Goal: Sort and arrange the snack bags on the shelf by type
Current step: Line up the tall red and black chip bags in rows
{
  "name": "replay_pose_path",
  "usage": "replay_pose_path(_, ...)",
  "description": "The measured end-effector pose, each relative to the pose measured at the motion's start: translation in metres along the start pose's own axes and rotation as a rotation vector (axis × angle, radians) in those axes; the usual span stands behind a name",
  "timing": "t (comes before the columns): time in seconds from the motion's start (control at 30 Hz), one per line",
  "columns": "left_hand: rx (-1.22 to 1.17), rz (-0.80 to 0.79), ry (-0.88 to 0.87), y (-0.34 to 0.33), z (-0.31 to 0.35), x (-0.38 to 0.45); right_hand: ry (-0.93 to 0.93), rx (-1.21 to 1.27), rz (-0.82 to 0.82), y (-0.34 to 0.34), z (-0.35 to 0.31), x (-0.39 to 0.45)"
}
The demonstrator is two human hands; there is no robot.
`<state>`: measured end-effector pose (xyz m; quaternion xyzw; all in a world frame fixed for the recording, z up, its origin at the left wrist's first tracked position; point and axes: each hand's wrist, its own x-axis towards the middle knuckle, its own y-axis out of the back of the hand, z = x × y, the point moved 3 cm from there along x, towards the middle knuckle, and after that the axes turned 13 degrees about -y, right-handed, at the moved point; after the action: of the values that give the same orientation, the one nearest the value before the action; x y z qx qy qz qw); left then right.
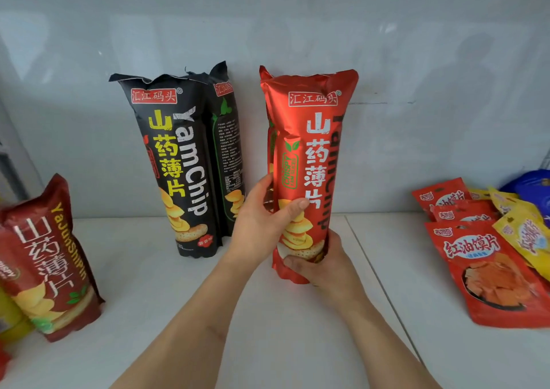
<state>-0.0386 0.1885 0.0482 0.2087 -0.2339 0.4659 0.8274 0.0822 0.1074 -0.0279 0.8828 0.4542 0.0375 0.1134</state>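
Note:
A tall red yam chip bag (318,150) stands upright at the shelf's middle. My left hand (265,213) grips its left side at mid-height, thumb across the front. My right hand (323,265) wraps around its bottom from the right. Behind its left edge a second red bag seems to stand, mostly hidden. To the left, two black yam chip bags (181,162) stand upright against the back wall, one behind the other. A dark red yam chip bag (53,257) leans at the far left.
The white shelf (184,314) has a seam running diagonally at right. Several flat red snack packets (488,272) lie at the right, with yellow packets (523,230) and a blue bag (532,186) behind them. A yellow package (9,314) shows at the left edge.

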Motion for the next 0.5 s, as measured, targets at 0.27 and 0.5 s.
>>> replay_pose_path(0.27,-0.023,0.034,0.019,0.009,-0.022,0.021,0.019,0.005,-0.013,-0.011,-0.006,0.021)
replay_pose_path(0.5,0.042,0.034,0.022,0.007,-0.044,0.026,0.014,-0.068,-0.048,-0.01,-0.006,0.036)
